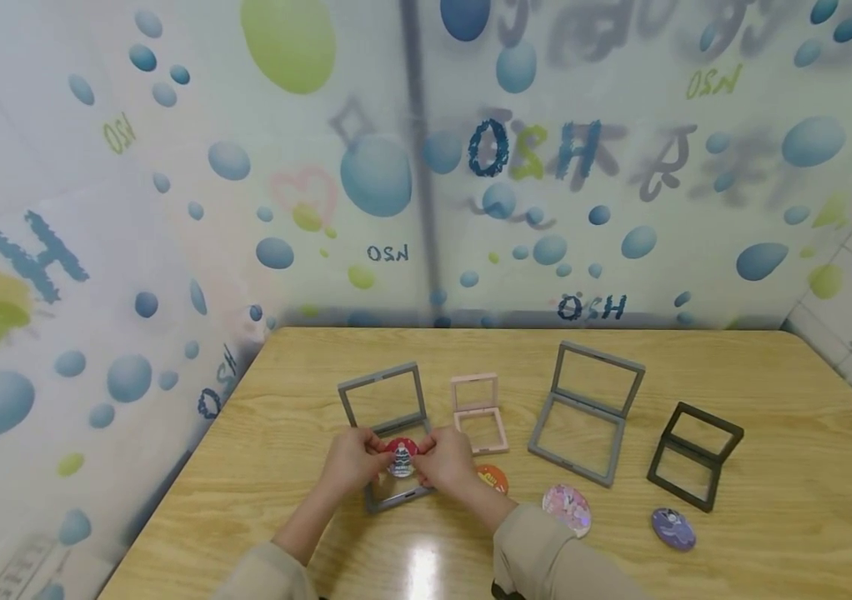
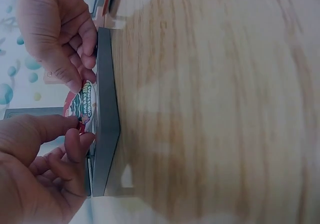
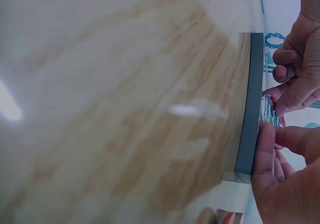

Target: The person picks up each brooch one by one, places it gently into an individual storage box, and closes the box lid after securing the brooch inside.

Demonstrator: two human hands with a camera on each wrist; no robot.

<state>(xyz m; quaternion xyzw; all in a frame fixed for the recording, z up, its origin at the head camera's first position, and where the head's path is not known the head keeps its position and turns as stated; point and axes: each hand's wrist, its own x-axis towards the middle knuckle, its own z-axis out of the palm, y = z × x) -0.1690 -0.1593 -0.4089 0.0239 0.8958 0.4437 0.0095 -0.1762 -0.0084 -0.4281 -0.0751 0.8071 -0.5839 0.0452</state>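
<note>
A round red badge (image 1: 401, 457) with a Christmas tree and lettering is held between both hands. My left hand (image 1: 351, 461) pinches its left edge between thumb and fingers. From the other side my right hand (image 1: 447, 462) pinches the right edge. The badge is tilted, close over the lower half of an opened grey hinged frame (image 1: 399, 500), whose other half stands up behind the hands. In the left wrist view the badge (image 2: 80, 107) shows just beyond the frame's near edge (image 2: 105, 114). Fingertips cover parts of the badge's rim.
A small pink frame (image 1: 503, 432), a larger grey frame (image 1: 572, 461) and a black frame (image 1: 679, 490) stand opened to the right. An orange badge (image 1: 493, 477), partly behind the right arm, a pink badge (image 1: 567, 509) and a purple badge (image 1: 674, 529) lie on the wooden table (image 1: 786, 467).
</note>
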